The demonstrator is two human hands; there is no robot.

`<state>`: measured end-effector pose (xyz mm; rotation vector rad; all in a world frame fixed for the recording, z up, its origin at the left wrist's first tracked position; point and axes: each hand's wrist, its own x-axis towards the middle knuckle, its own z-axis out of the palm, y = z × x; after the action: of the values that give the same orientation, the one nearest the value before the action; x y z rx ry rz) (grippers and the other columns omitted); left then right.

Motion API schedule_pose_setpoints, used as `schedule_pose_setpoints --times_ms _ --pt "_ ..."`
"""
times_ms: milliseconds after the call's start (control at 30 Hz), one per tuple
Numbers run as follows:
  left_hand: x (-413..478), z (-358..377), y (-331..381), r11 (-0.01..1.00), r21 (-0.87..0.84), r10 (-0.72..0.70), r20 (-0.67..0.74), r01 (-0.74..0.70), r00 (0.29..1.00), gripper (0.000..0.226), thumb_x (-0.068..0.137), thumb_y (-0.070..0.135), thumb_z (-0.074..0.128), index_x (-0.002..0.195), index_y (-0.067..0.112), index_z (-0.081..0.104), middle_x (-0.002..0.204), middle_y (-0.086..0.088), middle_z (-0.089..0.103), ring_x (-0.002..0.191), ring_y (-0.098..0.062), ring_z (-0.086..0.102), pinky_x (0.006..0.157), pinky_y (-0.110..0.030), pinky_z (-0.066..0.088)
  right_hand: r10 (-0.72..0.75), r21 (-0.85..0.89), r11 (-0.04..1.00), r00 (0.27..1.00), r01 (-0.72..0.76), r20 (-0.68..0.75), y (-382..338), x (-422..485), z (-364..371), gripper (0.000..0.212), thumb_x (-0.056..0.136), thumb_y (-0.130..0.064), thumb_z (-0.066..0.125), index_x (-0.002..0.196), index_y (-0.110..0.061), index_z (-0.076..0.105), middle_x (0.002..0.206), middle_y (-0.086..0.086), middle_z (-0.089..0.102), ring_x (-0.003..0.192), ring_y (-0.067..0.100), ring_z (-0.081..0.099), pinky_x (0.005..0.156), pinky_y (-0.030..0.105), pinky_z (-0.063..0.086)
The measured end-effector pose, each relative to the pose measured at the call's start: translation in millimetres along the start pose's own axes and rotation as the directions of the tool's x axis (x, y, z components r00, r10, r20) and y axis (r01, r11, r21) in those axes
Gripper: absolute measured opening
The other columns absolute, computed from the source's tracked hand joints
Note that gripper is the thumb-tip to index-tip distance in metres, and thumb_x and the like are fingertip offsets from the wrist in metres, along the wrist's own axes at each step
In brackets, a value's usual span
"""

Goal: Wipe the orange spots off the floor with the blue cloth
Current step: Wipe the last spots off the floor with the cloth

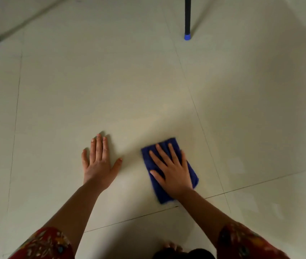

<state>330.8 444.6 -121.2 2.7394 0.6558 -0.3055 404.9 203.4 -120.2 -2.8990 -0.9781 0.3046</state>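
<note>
- Nearest me, I see red patterned sleeves at the bottom corners, and toes on the floor between them.
- My right hand lies flat, fingers spread, palm pressing the folded blue cloth onto the tile; it pins the cloth and does not clench it.
- The cloth sits right of centre, just beyond a tile seam.
- My left hand rests open and flat on bare tile left of the cloth, apart from it, holding nothing.
- I cannot make out orange spots on the pale tiles.
- Far off stand two dark furniture legs with blue caps, left and right.
</note>
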Motion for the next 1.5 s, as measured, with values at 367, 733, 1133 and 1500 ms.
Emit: schedule_pose_setpoints --times_ms 367,733,1133,1500 --pt "3 -1 -1 1.000 -0.017 -0.020 0.022 0.021 1.000 0.093 0.075 0.069 0.005 0.150 0.018 -0.013 0.156 0.003 -0.023 0.143 -0.013 -0.023 0.117 -0.042 -0.011 0.089 0.037 0.995 0.996 -0.088 -0.011 -18 72 -14 0.058 0.094 -0.052 0.021 0.150 -0.038 0.024 0.161 -0.009 0.019 0.149 0.032 0.012 0.113 0.062 0.016" --pt "1 -1 1 0.999 -0.032 -0.012 0.022 0.013 1.000 0.082 0.093 0.059 0.027 0.150 0.018 -0.016 0.156 0.003 -0.025 0.142 -0.012 -0.026 0.117 -0.042 -0.014 0.123 -0.050 0.991 0.992 -0.125 -0.035 48 65 -21 0.057 0.096 -0.054 0.017 0.151 -0.040 0.016 0.161 -0.009 0.017 0.149 0.029 0.010 0.113 0.064 0.016" --pt "0 -11 -1 0.981 -0.194 -0.004 0.044 0.012 0.999 0.063 0.100 0.041 0.026 0.153 0.023 -0.005 0.159 0.005 -0.016 0.145 -0.009 -0.019 0.118 -0.039 -0.012 -0.314 -0.151 0.936 0.948 0.319 0.056 83 -8 -12 0.052 0.101 -0.048 0.018 0.152 -0.043 0.007 0.162 -0.012 0.009 0.150 0.023 0.003 0.118 0.052 0.005" --pt "-71 10 7 0.961 -0.168 0.207 -0.093 -0.220 0.974 0.057 0.097 0.040 0.020 0.149 0.020 0.028 0.160 0.005 0.014 0.148 -0.011 0.004 0.118 -0.027 -0.008 -0.577 -0.034 0.808 0.802 0.588 0.156 44 -103 7 0.049 0.103 -0.043 0.026 0.151 -0.034 0.024 0.158 -0.010 0.021 0.149 0.019 0.015 0.120 0.039 0.005"
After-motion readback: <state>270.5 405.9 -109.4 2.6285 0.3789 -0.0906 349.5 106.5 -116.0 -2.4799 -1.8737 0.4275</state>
